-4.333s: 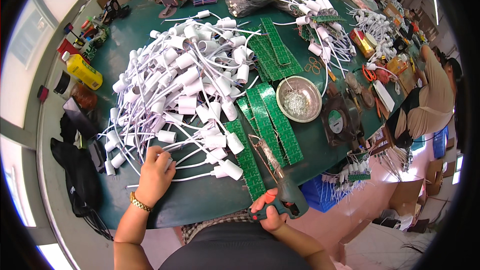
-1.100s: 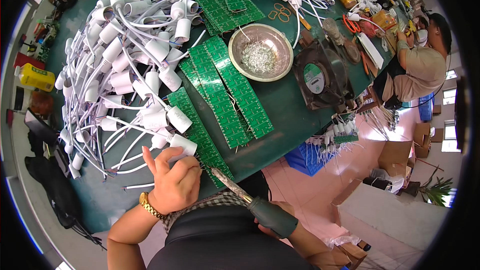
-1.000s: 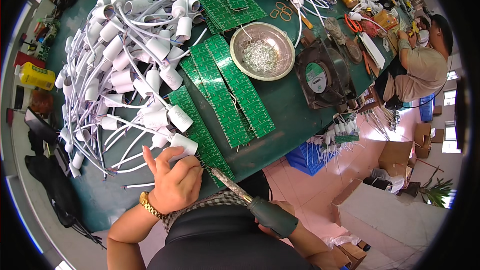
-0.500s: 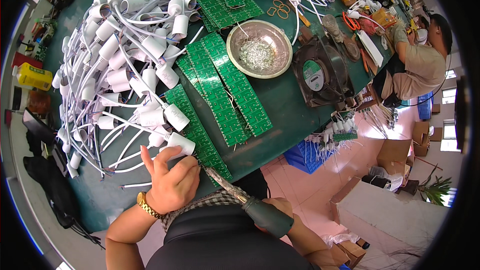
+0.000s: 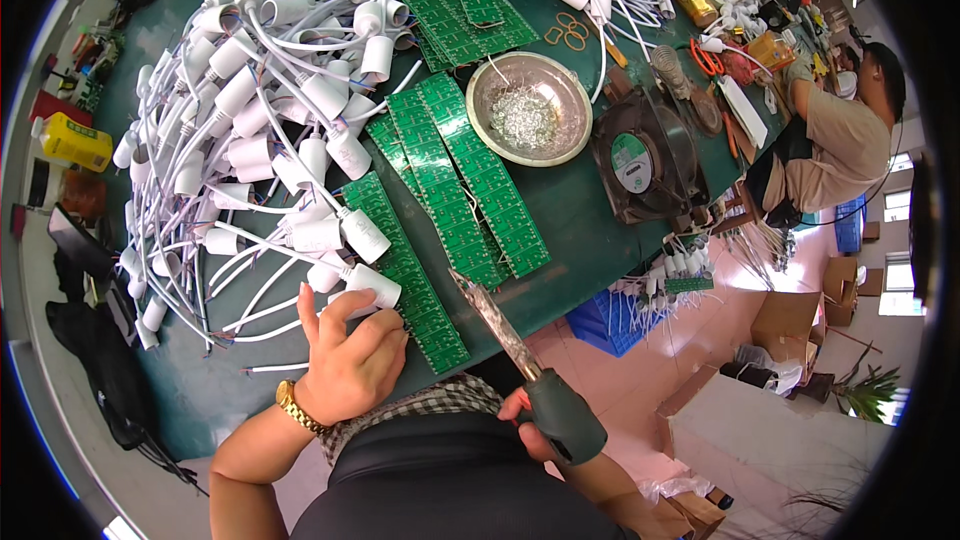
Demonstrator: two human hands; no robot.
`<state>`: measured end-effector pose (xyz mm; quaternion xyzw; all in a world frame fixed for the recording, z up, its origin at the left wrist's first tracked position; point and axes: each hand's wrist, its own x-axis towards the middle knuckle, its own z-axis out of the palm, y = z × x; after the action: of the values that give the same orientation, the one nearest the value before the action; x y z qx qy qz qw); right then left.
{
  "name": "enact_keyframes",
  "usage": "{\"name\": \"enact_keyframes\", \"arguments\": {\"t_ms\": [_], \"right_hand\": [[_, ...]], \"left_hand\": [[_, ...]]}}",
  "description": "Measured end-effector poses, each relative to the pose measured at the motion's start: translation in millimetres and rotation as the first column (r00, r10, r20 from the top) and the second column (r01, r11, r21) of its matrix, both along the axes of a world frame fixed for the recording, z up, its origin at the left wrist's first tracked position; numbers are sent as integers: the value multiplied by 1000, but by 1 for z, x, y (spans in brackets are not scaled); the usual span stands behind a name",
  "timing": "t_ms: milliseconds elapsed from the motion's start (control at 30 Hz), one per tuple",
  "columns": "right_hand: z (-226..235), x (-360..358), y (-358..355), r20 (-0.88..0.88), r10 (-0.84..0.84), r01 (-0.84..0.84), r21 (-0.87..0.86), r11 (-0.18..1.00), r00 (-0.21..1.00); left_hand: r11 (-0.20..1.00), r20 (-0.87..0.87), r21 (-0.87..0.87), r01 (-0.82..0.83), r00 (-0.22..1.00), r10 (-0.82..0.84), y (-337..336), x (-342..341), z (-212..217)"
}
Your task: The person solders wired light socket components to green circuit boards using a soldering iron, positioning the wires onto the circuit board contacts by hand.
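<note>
My left hand (image 5: 350, 355), a gold watch (image 5: 298, 408) on its wrist, is closed with curled fingers at the mouth of a white lamp socket (image 5: 374, 285). The fingertips are partly hidden. Under and beside that socket lies a narrow strip of green circuit boards (image 5: 408, 275). In my right hand (image 5: 530, 427) is a soldering iron (image 5: 560, 415), gripped by its dark green handle. Its tip points up and left, over the table near another circuit board strip (image 5: 450, 200), apart from my left hand.
A heap of white sockets with cables (image 5: 250, 120) covers the left of the green table. Beyond the boards stand a metal bowl (image 5: 582, 145) with silvery bits and a black fan (image 5: 650, 155). A blue crate (image 5: 605, 325) sits below the edge. A person (image 5: 835, 135) works at far right.
The soldering iron has swung away from my left fingers, its tip moving right and up. My left hand stays at the socket. The view has shifted slightly.
</note>
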<state>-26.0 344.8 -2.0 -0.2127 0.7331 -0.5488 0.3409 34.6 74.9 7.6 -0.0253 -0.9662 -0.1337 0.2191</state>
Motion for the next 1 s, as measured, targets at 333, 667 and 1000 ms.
{"name": "enact_keyframes", "arguments": {"t_ms": [333,667,1000], "right_hand": [[-8,6,-79,467,-3,319,-599,735,884],[-15,9,-108,504,-155,484,-628,610,850],[-31,12,-105,372,-151,380,-680,627,916]], "left_hand": [[1000,-14,25,3,1000,-2,-2,0,-1],[993,-4,-106,54,998,-55,-20,-1,-5],[959,-282,-33,-280,923,260,-128,-66,72]]}}
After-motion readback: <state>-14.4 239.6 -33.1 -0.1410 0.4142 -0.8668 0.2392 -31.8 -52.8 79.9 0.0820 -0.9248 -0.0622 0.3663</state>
